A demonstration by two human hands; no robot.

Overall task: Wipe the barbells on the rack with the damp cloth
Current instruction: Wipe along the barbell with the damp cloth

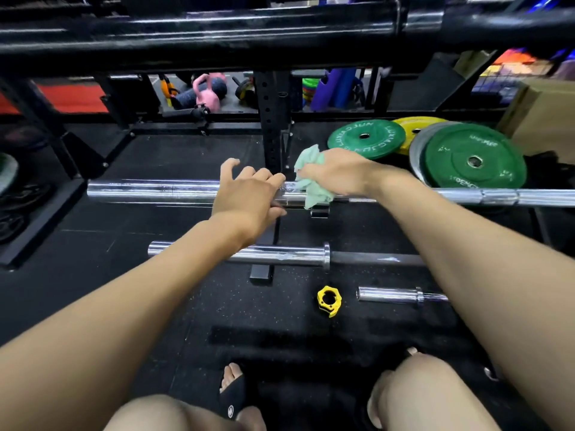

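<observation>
Black rack [199, 29] filling the top of the view, thick dark bars running across, an upright post with holes standing behind the middle. Black rubber floor [93, 250] below.

Chrome barbell [149, 188] lying level across the middle of the rack, sleeve end to the left, shaft passing out of view at the right edge. Second, lower barbell [280, 255] nearer the person, chrome sleeve and collar to the left, darker shaft to the right. Short third bar end [389, 294] low on the right, close to the floor.

Green plates [474, 160] leaning in a stack at the right behind the upper bar, another green plate and a yellow one just behind them. Pink kettlebell [207, 93] far back under the rack.

Two bare forearms reaching forward from the lower corners, bare knees and a foot in a black sandal at the bottom edge.

Left hand [249, 194] draped over the upper barbell, grip loose, fingers curled over the top of the bar, thumb lifted away. Right hand [339, 172] just beside it, grip pressed together around the cloth [311, 181], bunched pale green, pressed against the same bar and hanging partly in front of it.

Yellow collar clamp [329, 300] lying on the floor, just left of the short bar end.
</observation>
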